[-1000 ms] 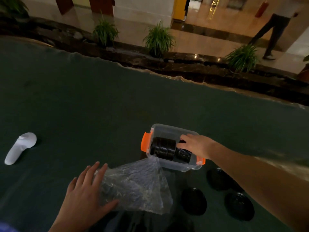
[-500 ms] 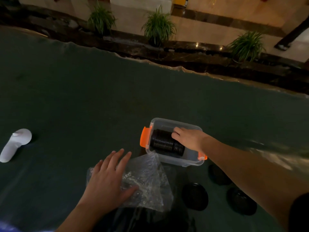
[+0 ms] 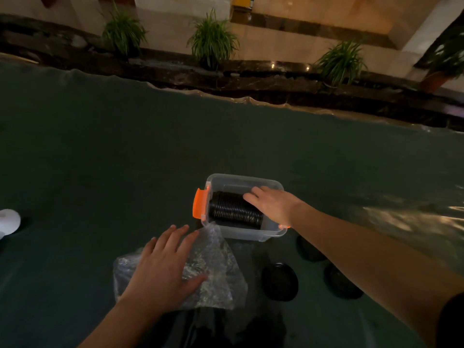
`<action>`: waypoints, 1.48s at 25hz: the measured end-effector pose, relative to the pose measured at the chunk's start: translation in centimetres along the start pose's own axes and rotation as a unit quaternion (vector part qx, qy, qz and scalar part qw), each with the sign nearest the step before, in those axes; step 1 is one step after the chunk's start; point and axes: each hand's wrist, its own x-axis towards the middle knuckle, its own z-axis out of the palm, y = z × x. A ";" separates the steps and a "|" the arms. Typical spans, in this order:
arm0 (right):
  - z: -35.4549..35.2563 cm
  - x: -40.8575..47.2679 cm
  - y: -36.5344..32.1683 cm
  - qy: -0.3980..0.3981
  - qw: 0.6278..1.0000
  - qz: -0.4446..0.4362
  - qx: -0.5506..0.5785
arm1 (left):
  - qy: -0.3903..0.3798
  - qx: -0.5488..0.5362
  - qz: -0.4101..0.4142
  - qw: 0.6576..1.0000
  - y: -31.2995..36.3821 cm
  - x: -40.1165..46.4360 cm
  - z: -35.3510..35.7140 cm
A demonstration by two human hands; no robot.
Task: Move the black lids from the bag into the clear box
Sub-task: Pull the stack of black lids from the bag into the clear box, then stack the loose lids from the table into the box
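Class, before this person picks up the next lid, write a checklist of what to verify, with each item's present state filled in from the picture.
1. Clear box upright and open on the table: ok.
2. Stack of black lids lying inside the box: ok.
3. Right hand free of the stack: not ok, it rests on it.
4. Left hand steadying the plastic bag: ok, flat on it.
5. Loose lids within reach: ok, one lid lies near the bag.
6. Bag emptied: cannot tell.

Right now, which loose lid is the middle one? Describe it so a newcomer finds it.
Start at the clear box with orange latches. Three loose black lids lie nearer the person. The middle lid sits fully exposed beside the crumpled bag; the forearm overlaps the other two.
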 end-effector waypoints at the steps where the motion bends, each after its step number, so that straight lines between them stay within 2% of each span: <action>1: 0.0 -0.6 0.0 0.007 1.000 0.006 0.014 | -0.001 0.001 0.008 1.000 0.4 0.3 -0.1; 5: 0.2 -3.0 0.1 0.049 0.997 0.038 0.056 | 0.004 0.003 0.045 0.999 2.4 1.4 -0.7; 9: -0.6 -7.4 1.8 0.182 0.970 0.099 0.125 | 0.025 -0.015 0.093 0.995 4.6 2.3 -0.9; 11: -0.5 -10.5 3.3 0.219 0.952 0.148 0.156 | 0.022 -0.024 0.120 0.992 6.0 2.8 -0.7; 13: 0.7 -13.4 4.3 0.211 0.940 0.201 0.179 | 0.016 -0.039 0.143 0.989 7.7 3.5 -0.1; 17: 5.5 -18.1 4.2 0.143 0.920 0.287 0.226 | -0.027 -0.049 0.176 0.983 11.9 4.8 2.5; 24: 15.0 -22.0 1.0 0.051 0.874 0.376 0.303 | -0.134 0.006 0.179 0.975 17.6 7.3 8.9; 30: 19.1 -21.4 -1.5 0.045 0.837 0.417 0.351 | -0.190 0.031 0.143 0.971 19.0 8.3 11.9; 37: 20.2 -20.6 -1.3 0.034 0.843 0.398 0.361 | -0.213 0.002 0.123 0.969 19.5 9.2 13.0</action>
